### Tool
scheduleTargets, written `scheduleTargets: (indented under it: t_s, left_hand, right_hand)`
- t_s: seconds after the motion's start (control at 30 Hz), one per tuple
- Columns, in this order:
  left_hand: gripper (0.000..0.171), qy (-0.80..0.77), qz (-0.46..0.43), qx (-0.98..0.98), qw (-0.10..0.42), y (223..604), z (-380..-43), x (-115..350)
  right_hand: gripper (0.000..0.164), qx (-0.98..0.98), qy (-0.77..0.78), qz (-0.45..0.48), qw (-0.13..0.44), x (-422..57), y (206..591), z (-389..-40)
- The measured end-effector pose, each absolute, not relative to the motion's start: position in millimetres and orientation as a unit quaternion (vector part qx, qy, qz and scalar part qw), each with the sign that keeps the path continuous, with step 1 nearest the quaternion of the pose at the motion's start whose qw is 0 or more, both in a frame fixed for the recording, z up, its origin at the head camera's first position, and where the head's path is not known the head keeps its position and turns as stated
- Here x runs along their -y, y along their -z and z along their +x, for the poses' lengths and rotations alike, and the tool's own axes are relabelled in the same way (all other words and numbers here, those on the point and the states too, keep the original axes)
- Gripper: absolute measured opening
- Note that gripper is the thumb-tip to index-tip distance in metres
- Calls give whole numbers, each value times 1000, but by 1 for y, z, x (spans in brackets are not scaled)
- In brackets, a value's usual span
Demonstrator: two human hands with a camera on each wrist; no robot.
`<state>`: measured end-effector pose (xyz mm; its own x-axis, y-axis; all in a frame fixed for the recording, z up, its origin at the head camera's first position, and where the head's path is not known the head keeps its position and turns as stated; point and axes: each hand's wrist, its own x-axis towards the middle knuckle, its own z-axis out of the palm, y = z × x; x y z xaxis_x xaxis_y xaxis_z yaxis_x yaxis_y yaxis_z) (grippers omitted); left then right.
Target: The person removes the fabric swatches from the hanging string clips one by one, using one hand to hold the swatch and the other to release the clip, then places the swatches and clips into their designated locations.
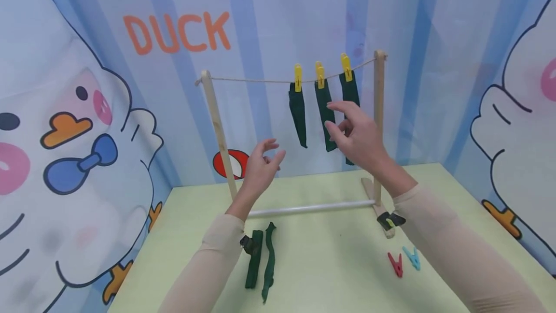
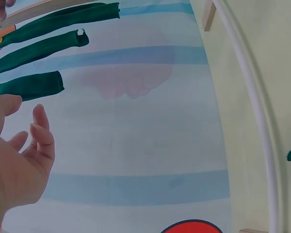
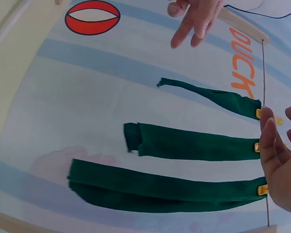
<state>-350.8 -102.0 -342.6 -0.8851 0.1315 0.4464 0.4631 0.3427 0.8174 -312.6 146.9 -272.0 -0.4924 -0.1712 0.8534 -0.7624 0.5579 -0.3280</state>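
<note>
Three dark green cloth strips, a left one, a middle one and a right one, hang from a string. Each is clipped by a yellow clothespin. My right hand is raised in front of the middle and right strips, fingers loosely bent and thumb apart, holding nothing. Lower and to the left, my left hand hovers with relaxed fingers and is likewise without anything in it. In the right wrist view, the right hand is beside the clothespins.
A left wooden post and a right one carry the string, with a white bar low between them. Two more green strips lie on the table. A red clothespin and a blue one lie at right.
</note>
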Motion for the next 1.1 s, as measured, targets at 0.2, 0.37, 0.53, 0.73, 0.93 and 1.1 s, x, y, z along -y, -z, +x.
scheduleTargets:
  t_s: [0.2, 0.37, 0.53, 0.73, 0.93, 1.1]
  left_hand:
    - [51, 549, -186, 802, 143, 332, -354, 92]
    - [52, 552, -189, 800, 141, 324, -359, 84]
    - [54, 552, -189, 801, 135, 317, -361, 80]
    - [55, 554, -190, 800, 130, 312, -364, 79]
    - [55, 561, -194, 795, 123, 312, -366, 74]
    - [59, 565, -199, 792, 119, 312, -368, 70]
  right_hand:
    - [38, 792, -346, 300, 404, -135, 247, -320]
    - [39, 781, -337, 321, 415, -129, 230, -327]
    - [40, 789, -319, 321, 414, -126, 213, -334]
    - [44, 807, -313, 304, 397, -126, 199, -339]
    - [47, 822, -319, 297, 366, -123, 193, -342]
    - [49, 830, -321, 300, 343, -117, 189, -343]
